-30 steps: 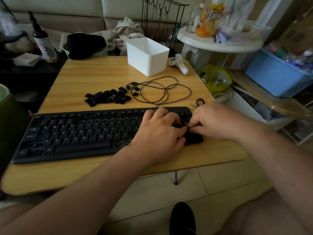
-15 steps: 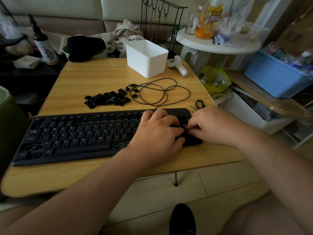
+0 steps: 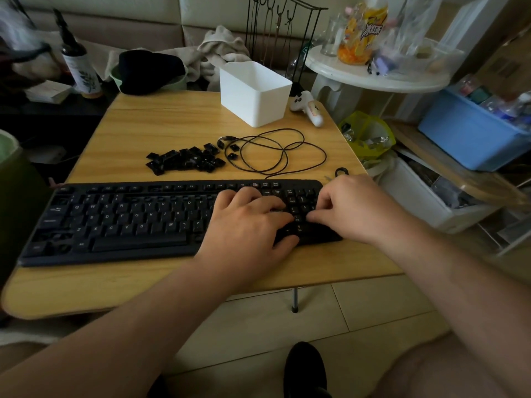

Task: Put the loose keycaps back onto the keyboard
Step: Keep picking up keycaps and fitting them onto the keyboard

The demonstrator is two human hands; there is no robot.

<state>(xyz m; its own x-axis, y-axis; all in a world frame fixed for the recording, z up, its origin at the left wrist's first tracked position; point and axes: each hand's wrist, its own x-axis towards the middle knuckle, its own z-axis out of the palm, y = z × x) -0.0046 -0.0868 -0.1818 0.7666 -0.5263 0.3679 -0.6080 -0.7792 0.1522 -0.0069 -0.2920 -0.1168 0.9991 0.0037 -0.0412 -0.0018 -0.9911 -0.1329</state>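
Both hands work the keyboard [image 3: 129,222] numpad: left hand [image 3: 247,225] fingers rest flat; right hand [image 3: 353,208] curled, contents indiscernible. Loose keycaps [image 3: 184,160], light, rigid, small, lie piled behind; pinch by sides.

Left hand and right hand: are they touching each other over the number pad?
Apart. The head view shows dark keys of the keyboard between the left hand and the right hand.

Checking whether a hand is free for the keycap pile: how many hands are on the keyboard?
2. The left hand rests on the keys beside the number pad; the right hand is over the number pad at the right end of the keyboard. Neither is hidden.
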